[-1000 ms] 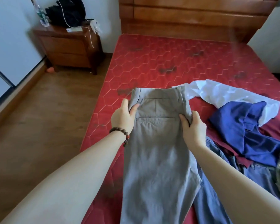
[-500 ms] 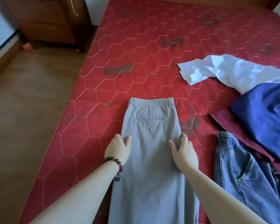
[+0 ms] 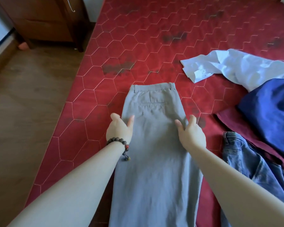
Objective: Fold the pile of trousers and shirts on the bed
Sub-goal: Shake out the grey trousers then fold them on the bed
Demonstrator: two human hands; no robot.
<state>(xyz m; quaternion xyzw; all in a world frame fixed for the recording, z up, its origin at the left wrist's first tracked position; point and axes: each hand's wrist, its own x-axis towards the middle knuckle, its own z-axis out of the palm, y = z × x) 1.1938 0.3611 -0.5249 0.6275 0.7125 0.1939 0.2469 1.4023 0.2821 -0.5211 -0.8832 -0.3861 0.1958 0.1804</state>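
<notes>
Grey trousers (image 3: pixel 154 145) lie flat and lengthwise on the red mattress (image 3: pixel 138 46), waistband at the far end and legs running toward me off the bottom of the view. My left hand (image 3: pixel 120 130), with a bead bracelet on the wrist, rests at the trousers' left edge, thumb on the cloth. On the right edge lies my right hand (image 3: pixel 191 135), thumb and fingers spread over the fabric. To the right lies a pile: a white shirt (image 3: pixel 233 66), a blue garment (image 3: pixel 269 108), a maroon garment (image 3: pixel 246 136) and blue jeans (image 3: pixel 246 159).
A wooden nightstand (image 3: pixel 44 22) stands at the far left beside the bed. Wooden floor (image 3: pixel 31 104) runs along the mattress's left edge. Bare red mattress stretches beyond the waistband.
A second ago both hands held the trousers up by the hips. The trousers now lie flat on the mattress, and both hands rest on their side edges below the pocket.
</notes>
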